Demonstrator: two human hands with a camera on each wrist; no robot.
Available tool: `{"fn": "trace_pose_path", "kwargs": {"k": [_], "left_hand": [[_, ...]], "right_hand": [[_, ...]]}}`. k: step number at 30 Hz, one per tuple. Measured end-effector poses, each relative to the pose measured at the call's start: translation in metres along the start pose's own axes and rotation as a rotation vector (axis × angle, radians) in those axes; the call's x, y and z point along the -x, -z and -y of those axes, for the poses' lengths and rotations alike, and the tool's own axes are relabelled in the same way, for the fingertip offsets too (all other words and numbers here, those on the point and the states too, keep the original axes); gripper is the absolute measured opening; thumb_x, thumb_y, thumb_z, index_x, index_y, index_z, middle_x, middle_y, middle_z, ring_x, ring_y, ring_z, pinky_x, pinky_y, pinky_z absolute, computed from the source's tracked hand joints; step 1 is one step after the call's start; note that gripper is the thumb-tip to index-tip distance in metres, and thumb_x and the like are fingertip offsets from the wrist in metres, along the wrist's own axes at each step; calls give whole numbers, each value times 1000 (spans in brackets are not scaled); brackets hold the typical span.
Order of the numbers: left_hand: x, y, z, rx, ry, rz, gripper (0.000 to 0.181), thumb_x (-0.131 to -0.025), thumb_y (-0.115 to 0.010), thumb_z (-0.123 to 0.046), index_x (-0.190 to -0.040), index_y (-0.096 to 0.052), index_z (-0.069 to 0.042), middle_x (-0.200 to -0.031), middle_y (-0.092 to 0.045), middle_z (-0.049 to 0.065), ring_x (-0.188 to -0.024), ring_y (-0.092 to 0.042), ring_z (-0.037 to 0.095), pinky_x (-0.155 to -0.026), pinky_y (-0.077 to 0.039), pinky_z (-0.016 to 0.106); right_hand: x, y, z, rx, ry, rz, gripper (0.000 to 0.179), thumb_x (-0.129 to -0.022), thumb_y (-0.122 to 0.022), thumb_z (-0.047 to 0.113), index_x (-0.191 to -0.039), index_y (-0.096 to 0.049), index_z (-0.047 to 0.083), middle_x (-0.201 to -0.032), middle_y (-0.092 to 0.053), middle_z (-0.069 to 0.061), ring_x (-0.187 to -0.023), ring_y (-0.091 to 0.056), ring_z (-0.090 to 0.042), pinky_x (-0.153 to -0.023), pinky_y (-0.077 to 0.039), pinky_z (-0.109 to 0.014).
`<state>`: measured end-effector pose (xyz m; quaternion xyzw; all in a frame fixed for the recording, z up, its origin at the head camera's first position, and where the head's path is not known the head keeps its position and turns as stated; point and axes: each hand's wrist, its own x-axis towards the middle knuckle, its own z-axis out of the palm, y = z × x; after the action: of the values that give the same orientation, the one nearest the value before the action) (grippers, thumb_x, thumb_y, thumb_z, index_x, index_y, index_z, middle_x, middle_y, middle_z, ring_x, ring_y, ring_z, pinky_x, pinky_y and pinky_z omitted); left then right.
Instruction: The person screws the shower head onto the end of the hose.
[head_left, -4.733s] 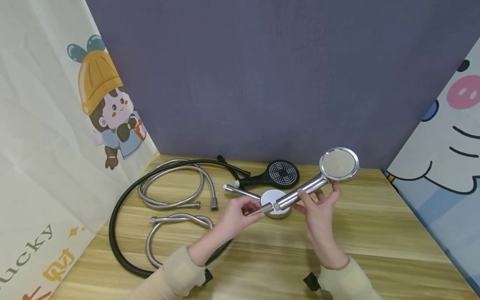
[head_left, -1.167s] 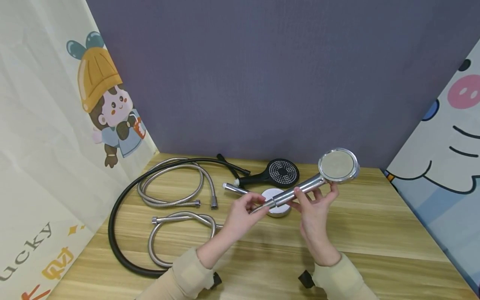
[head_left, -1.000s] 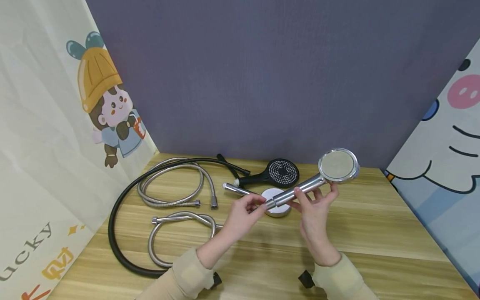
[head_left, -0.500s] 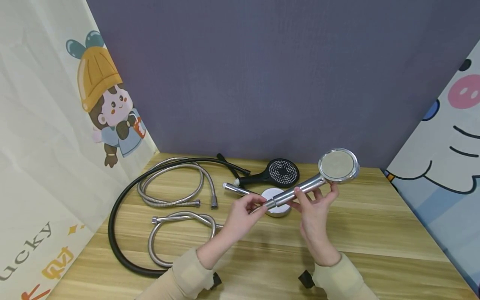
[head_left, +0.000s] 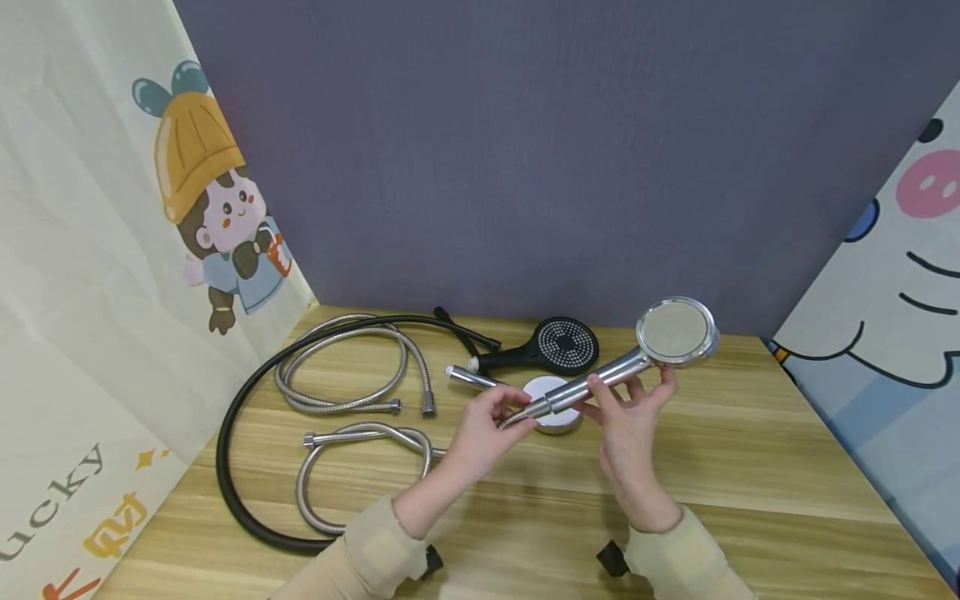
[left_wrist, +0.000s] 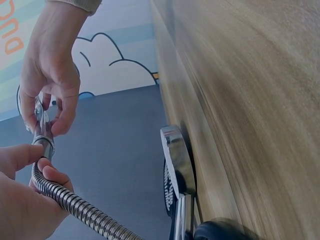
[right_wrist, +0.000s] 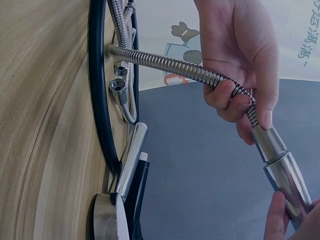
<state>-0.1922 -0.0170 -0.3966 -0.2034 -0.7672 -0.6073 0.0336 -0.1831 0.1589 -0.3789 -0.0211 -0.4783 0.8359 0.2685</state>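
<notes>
The chrome shower head [head_left: 628,363] is held by the right hand [head_left: 633,433] above the tabletop [head_left: 757,450], toward its back edge. The metal hose [right_wrist: 170,65] is pinched near its connector [right_wrist: 270,142] by the left hand [head_left: 483,429]; the earlier gap between connector and handle [right_wrist: 288,176] is closed.

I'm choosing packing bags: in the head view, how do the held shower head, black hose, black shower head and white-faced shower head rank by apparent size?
1. Black hose
2. Held shower head
3. Black shower head and white-faced shower head: too alike to rank, the latter being partly covered.
</notes>
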Motion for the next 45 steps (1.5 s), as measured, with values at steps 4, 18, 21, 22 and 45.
{"fn": "trace_pose_path", "kwargs": {"k": [4,18,21,22,45], "left_hand": [[2,1,-9,-1,15,12,30,-77,-74,-1,-105,-63,0,-94,-69,15,-64,-54,7,-55,-46,16],[8,7,-35,37,-28,34,18,-92,-53,0,-106,-59,10,-91,-65,23,-68,-60,33,-61,-54,29],[4,4,-22,46,-42,28,18,-94,-52,-1,-106,-60,9,-90,-65,23,-69,-60,41,-61,-54,36],[3,3,-17,44,-40,26,18,-94,-53,-3,-106,-61,8,-89,-66,22,-68,-60,37,-61,-54,35],[8,6,-38,15,-13,-3,21,-84,-66,-1,-103,-62,6,-97,-68,18,-68,-54,14,-58,-45,16]], "right_hand": [[1,0,0,-5,2,4,86,-84,-60,-12,-139,-12,32,-109,-45,-14,-82,-63,-20,-63,-57,-42],[1,-1,0,-15,8,10,86,-84,-61,-12,-139,-12,31,-108,-45,-13,-82,-62,-21,-62,-57,-42],[1,-1,0,-17,10,10,86,-84,-60,-13,-139,-12,31,-109,-45,-13,-83,-62,-22,-62,-57,-42],[1,-1,0,-18,10,10,86,-84,-60,-13,-139,-12,31,-109,-45,-14,-83,-62,-23,-62,-57,-42],[2,-1,1,-12,10,6,86,-83,-61,-12,-139,-12,32,-108,-46,-13,-82,-63,-21,-63,-56,-43]]}}
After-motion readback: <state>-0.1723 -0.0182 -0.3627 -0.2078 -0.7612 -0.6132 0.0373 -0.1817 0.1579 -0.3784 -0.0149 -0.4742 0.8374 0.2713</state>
